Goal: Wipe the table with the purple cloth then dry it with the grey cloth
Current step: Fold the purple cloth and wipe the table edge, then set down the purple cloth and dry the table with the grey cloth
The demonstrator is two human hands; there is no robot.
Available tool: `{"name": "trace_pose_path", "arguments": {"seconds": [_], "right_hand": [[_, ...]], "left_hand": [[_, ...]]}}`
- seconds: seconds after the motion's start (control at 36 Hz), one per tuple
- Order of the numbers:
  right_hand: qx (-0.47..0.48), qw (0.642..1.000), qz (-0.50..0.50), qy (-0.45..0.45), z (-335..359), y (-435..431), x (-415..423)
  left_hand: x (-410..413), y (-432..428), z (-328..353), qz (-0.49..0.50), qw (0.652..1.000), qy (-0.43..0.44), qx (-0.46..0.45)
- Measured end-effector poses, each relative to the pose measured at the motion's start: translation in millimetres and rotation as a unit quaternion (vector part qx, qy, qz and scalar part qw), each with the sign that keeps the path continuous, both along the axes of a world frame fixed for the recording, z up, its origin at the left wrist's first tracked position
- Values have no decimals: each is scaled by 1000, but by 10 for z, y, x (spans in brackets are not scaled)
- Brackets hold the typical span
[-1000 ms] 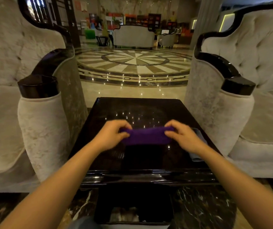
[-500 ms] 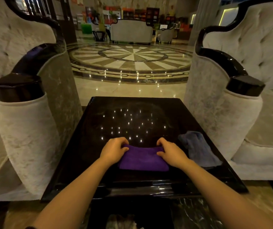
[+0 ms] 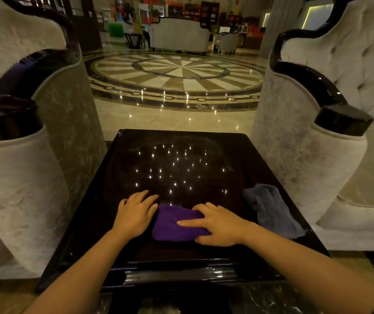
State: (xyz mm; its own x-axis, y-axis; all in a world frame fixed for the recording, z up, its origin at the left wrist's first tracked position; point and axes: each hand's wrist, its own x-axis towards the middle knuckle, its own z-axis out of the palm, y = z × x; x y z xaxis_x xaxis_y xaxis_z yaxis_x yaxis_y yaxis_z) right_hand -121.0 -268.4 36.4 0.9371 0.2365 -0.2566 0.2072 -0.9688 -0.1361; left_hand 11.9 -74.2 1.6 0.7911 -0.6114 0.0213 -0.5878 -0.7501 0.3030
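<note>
Purple cloth (image 3: 177, 225) sits at 6 o'clock on the table (image 3: 204, 159), R hand (image 3: 217, 225) flat on it w/ fingers spread, L hand (image 3: 136, 214) flat beside; soft, light, prob best pressed from top.

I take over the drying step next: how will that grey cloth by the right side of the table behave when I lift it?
The grey cloth lies crumpled in soft folds, so it will probably hang limp and unfold. It looks like thin towelling, likely light. On the glossy table it should slide easily if pushed.
</note>
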Motion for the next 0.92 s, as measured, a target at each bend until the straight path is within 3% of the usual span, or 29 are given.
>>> {"name": "trace_pose_path", "arguments": {"seconds": [0.17, 0.36, 0.5, 0.67, 0.78, 0.92], "right_hand": [[248, 955, -155, 51, 98, -39, 144], [303, 903, -303, -45, 403, -560, 398], [215, 888, -379, -143, 518, -1123, 655], [81, 863, -462, -187, 369, -1510, 920], [17, 874, -471, -120, 106, -1550, 979], [31, 870, -491, -24, -99, -1535, 950]], "left_hand": [[140, -105, -22, 11, 996, 53, 68], [284, -247, -13, 42, 993, 71, 85], [346, -341, -8, 36, 992, 72, 99], [383, -321, -90, 32, 989, 71, 123], [397, -318, -91, 30, 989, 75, 124], [400, -317, -107, 27, 989, 72, 124]]}}
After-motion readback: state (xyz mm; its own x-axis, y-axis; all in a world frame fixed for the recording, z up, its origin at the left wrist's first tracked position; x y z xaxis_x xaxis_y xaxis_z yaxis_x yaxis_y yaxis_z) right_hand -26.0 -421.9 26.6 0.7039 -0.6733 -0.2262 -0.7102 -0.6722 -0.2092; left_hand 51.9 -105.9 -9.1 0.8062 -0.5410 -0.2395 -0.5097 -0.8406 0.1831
